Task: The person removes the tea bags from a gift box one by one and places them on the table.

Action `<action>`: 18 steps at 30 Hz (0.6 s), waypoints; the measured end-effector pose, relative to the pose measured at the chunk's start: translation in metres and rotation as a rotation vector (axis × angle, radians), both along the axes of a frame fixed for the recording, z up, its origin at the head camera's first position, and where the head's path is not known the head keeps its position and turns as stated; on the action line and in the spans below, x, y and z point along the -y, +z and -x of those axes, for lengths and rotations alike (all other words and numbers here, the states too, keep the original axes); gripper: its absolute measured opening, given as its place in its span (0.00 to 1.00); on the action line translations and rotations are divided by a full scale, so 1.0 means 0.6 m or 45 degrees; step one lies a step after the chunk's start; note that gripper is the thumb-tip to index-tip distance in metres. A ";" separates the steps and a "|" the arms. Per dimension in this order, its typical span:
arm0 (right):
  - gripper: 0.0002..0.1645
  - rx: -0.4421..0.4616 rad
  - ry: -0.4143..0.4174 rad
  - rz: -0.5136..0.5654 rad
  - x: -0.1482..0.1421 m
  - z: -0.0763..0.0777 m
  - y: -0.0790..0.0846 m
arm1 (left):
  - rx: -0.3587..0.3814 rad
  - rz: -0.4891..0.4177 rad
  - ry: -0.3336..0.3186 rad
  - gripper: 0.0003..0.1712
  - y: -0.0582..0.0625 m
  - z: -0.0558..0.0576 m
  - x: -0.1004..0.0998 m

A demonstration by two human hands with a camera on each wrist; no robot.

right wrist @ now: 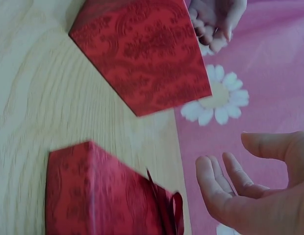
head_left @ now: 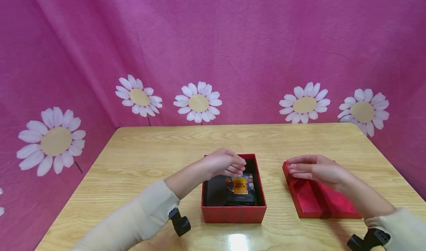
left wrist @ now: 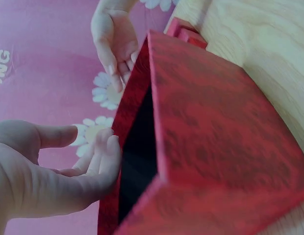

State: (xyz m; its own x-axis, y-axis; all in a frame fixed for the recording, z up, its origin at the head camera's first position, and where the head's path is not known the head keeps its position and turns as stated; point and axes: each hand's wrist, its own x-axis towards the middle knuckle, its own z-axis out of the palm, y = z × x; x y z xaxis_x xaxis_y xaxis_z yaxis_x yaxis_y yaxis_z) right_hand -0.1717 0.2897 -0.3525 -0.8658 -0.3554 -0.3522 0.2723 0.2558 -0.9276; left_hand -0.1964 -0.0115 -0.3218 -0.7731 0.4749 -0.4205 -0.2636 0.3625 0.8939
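Note:
In the head view, a red patterned box [head_left: 233, 214] with a black inside stands uncovered at the middle of the table. In it lies a dark packet [head_left: 246, 198] with a colourful print and a gold label [head_left: 240, 186]. My left hand [head_left: 221, 165] hovers over the box's far left part, fingers loosely bent and thumb apart in the left wrist view, holding nothing. To the right lies the red lid [head_left: 344, 201] with a dark ribbon [head_left: 320, 199]. Above its far left corner is my right hand [head_left: 317, 168], fingers relaxed with nothing between them; the forearm hides part of the lid.
The light wooden table [head_left: 149, 162] has room left of the box and a strip between box and lid. A pink curtain [head_left: 233, 51] with white daisies hangs behind and at the sides. Light glares off the table's near edge.

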 end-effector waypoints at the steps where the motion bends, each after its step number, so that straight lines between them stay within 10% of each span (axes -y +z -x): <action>1: 0.37 0.007 0.001 0.001 0.007 0.000 0.001 | 0.002 0.012 0.011 0.19 -0.002 0.000 0.004; 18: 0.37 0.110 0.013 0.023 0.099 0.001 0.011 | 0.130 0.115 0.153 0.19 -0.020 -0.002 0.030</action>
